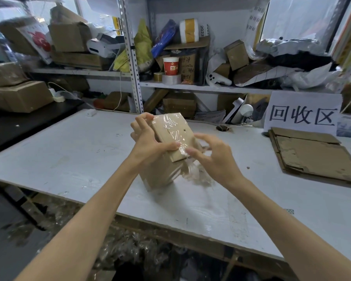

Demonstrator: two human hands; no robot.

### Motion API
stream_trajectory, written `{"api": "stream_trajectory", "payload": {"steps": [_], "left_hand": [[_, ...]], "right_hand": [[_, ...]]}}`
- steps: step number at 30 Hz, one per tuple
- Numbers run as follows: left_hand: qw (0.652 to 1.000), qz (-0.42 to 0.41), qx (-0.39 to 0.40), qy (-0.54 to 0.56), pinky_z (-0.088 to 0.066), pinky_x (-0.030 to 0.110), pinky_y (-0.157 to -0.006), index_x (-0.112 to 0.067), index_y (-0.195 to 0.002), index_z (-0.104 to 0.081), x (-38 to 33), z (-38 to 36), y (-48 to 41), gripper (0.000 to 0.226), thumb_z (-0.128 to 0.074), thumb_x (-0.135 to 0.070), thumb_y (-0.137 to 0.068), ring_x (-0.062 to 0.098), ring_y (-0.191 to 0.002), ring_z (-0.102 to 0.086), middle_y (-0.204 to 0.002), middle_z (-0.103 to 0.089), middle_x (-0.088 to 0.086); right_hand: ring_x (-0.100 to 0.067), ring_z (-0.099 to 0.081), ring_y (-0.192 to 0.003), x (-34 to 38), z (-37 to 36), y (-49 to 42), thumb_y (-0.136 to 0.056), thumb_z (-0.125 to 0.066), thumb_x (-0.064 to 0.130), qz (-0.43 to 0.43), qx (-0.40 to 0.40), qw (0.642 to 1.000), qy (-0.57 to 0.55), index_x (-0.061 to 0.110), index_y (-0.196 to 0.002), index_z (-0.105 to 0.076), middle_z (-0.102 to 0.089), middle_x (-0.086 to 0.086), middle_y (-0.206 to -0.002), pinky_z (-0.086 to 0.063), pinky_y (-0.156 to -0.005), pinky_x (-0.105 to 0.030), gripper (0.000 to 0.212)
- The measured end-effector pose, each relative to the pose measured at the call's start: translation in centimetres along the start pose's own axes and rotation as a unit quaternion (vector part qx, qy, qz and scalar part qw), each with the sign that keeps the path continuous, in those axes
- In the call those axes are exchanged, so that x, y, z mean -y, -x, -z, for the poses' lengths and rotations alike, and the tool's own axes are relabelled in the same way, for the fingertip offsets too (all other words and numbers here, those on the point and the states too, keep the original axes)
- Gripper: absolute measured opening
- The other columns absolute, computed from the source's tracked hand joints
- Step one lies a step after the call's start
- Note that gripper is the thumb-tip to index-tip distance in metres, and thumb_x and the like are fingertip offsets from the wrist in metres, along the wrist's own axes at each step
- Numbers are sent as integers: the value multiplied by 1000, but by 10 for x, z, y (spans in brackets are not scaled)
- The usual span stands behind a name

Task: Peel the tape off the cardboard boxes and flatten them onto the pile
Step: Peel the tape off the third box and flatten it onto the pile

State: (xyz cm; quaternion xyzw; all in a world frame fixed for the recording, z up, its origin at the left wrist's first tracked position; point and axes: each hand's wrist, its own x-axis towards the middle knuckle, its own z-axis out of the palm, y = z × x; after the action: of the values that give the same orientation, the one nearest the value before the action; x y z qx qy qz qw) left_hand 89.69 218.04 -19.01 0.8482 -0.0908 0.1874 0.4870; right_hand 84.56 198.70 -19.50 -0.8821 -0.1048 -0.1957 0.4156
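A small cardboard box (168, 130) wrapped in clear shiny tape stands tilted over the middle of the white table (69, 151). My left hand (148, 140) grips its left side, thumb across the near edge and fingers curled over the top corner. My right hand (213, 157) is at the box's right edge, fingertips pinching loose clear tape (197, 171) that hangs crumpled below the box. A pile of flattened cardboard (312, 155) lies at the table's right side.
A white sign with large characters (302, 114) stands behind the pile. Metal shelves (134, 63) behind the table are crammed with boxes, bags, tape rolls and a red paper cup (170, 65). Crumpled tape litters the floor (130, 246) below the table's near edge.
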Motion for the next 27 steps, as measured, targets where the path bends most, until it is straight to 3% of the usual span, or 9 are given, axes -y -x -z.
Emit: {"api": "stream_trajectory", "payload": {"steps": [2,5,8,10,12,16,20,23,27], "left_hand": [[1000,11,21,-11,-26,10,-74,-47,-108,-15,2,4,-1,88,-89,-43,-60,13,-113,-26,-120,-21,-10],[999,26,33,-33,-27,13,-75,-57,-111,-11,0,2,4,92,-75,-57,-46,12,-113,-27,-120,-21,-12],[996,12,53,-69,-33,26,-87,-56,-124,-9,-1,-3,4,104,-69,-67,-41,13,-114,-27,-121,-17,-15],[994,3,63,-83,-34,33,-90,-56,-127,-7,-1,-6,3,106,-69,-69,-41,14,-114,-27,-120,-17,-16],[994,-5,80,-79,-34,34,-92,-57,-126,-8,-3,-9,1,104,-70,-68,-43,14,-114,-26,-119,-18,-15],[992,-15,110,-64,-34,33,-93,-54,-125,-12,-9,-13,-6,100,-77,-55,-49,16,-116,-26,-121,-20,-12],[991,-37,123,-47,-31,28,-89,-52,-123,-13,-16,-21,-14,94,-83,-40,-61,17,-117,-22,-121,-18,-10],[986,-71,124,-84,-35,26,-89,-50,-120,-13,-20,-29,-10,95,-86,-31,-62,15,-117,-19,-119,-14,-13],[967,-152,104,-174,-40,44,-105,-34,-129,-18,-14,-49,10,103,-90,-47,-56,25,-132,-17,-135,-15,0]], "right_hand": [[-15,-60,-101,1,-4,-3,-84,-70,36,-21,27,997,-66,18,-129,-58,-64,2,-115,-47,-82,-19,50],[-16,-55,-111,-1,-11,-5,-83,-71,33,-21,-9,999,-36,17,-128,-60,-62,-1,-123,-43,-91,-24,48],[-15,-50,-115,-4,-10,-9,-79,-76,25,-35,-44,998,-14,17,-119,-66,-57,0,-122,-34,-83,-14,42],[-13,-56,-107,-6,-6,-10,-81,-73,20,-44,-51,996,-61,16,-113,-69,-62,2,-113,-40,-80,-12,32],[-10,-61,-99,-7,0,-9,-86,-67,19,-48,-67,993,-89,15,-106,-73,-67,5,-103,-49,-86,-22,21],[-3,-61,-91,-10,8,-7,-78,-75,25,-45,-63,995,-65,19,-97,-76,-66,17,-87,-51,-87,-25,20],[-5,-62,-87,-11,12,-9,-68,-79,44,-38,-17,999,-30,18,-97,-76,-69,11,-87,-49,-74,-16,39],[-11,-64,-85,-18,20,-11,-66,-85,29,-44,41,998,-9,17,-96,-76,-74,0,-90,-51,-76,-21,33],[-11,-60,-109,-37,4,2,-67,-85,23,-74,64,995,-28,15,-113,-71,-67,-2,-118,-49,-94,-25,48]]}}
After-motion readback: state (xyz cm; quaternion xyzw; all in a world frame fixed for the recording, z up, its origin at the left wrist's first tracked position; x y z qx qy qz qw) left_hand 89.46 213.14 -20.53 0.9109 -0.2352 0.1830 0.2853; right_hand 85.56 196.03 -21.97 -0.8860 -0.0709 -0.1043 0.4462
